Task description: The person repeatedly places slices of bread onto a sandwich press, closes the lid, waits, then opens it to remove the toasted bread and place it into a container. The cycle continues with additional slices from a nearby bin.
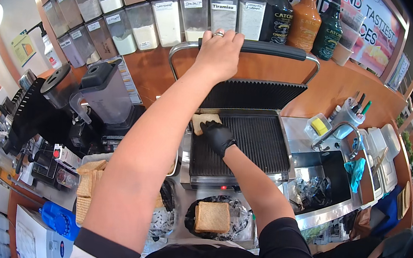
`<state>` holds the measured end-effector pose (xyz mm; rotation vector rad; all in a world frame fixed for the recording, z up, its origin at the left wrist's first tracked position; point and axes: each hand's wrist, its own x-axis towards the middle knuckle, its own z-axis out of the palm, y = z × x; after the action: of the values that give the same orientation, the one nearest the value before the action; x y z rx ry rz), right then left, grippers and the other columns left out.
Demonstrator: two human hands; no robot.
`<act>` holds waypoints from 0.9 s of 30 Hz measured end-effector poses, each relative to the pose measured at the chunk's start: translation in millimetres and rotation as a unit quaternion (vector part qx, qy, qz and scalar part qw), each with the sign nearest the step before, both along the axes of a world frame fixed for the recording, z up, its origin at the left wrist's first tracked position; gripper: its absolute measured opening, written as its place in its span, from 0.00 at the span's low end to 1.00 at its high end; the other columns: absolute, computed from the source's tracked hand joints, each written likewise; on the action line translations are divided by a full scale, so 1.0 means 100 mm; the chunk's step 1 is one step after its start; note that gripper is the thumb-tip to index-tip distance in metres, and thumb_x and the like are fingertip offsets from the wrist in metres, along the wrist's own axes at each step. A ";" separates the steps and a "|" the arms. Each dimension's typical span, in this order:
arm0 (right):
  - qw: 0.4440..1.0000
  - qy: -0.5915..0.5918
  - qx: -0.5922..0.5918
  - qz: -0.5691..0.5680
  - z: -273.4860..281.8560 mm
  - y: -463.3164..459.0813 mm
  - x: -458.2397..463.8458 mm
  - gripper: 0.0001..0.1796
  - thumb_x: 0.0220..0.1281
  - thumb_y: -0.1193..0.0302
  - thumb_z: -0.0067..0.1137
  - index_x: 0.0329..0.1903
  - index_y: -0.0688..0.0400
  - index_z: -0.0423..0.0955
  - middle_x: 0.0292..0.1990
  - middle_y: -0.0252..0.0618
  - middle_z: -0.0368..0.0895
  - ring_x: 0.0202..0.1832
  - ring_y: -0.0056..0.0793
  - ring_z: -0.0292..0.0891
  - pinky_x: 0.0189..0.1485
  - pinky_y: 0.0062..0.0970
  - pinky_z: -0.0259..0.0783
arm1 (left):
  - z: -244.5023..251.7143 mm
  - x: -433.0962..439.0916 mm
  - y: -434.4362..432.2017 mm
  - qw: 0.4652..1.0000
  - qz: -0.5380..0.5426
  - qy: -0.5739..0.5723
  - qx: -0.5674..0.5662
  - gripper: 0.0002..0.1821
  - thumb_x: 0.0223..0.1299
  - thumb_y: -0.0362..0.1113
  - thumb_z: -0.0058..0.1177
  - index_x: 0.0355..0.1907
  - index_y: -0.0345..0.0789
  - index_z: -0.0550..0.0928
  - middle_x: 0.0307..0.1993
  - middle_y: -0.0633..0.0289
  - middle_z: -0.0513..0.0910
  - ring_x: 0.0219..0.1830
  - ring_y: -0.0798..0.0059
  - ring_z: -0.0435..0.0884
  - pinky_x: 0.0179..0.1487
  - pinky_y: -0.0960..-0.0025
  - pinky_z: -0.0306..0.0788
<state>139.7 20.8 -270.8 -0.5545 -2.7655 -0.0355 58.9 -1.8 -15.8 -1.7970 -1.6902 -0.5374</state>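
Note:
My bare left hand [219, 55], a ring on one finger, grips the padded handle [274, 50] of a raised contact grill lid [253, 92]. My right hand [218, 135], in a black glove, touches a slice of bread [201, 120] at the back left corner of the ribbed lower grill plate [255, 142]. Whether its fingers pinch the slice or only press on it is hard to tell. A red light glows on the grill's front. Nearer my body, a stack of sliced bread [212, 217] lies on dark plastic. More bread slices [88, 180] stand at the left, partly behind my left arm.
A blender [108, 92] stands to the left. Tubs of powder [167, 20] and sauce bottles [308, 21] line the back shelf. At right are a sink [323, 182] with a curved faucet [335, 135] and a yellow sponge [319, 126]. Another person [365, 253] is at the lower right.

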 end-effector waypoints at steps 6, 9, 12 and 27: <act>0.992 0.091 0.081 -0.014 -0.29 -0.02 -0.10 0.13 0.62 0.71 0.48 0.45 0.60 0.78 0.34 0.46 0.84 0.37 0.41 0.84 0.37 0.39 0.79 | -0.01 -0.01 0.01 1.000 -0.004 -0.006 -0.004 0.27 0.55 0.36 0.60 0.59 0.34 0.73 0.50 0.57 0.78 0.57 0.57 0.74 0.59 0.55 0.59; 0.993 0.076 0.082 -0.025 -0.22 -0.05 -0.09 0.13 0.61 0.72 0.49 0.45 0.62 0.78 0.31 0.48 0.84 0.33 0.42 0.84 0.35 0.38 0.79 | -0.01 -0.01 0.01 1.000 0.000 -0.006 0.000 0.27 0.54 0.37 0.62 0.58 0.35 0.74 0.48 0.57 0.78 0.56 0.58 0.75 0.59 0.56 0.59; 0.998 0.039 0.052 -0.022 -0.21 -0.05 -0.05 0.13 0.60 0.72 0.50 0.44 0.62 0.78 0.33 0.47 0.84 0.35 0.42 0.84 0.36 0.37 0.79 | -0.01 -0.01 0.02 1.000 0.002 -0.004 -0.003 0.28 0.53 0.37 0.62 0.58 0.35 0.74 0.48 0.57 0.79 0.56 0.59 0.75 0.58 0.56 0.60; 0.990 0.091 -0.096 0.044 0.21 -0.76 0.46 0.15 0.54 0.75 0.53 0.46 0.59 0.76 0.38 0.47 0.82 0.41 0.48 0.81 0.45 0.43 0.77 | 0.08 0.13 0.04 0.997 0.078 -0.018 -0.023 0.19 0.55 0.33 0.49 0.51 0.33 0.76 0.51 0.51 0.79 0.55 0.57 0.79 0.61 0.54 0.63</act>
<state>185.6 -55.4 -250.2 -0.4562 -2.6271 0.2895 72.2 2.0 -8.2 -1.6777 -1.8629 -0.4703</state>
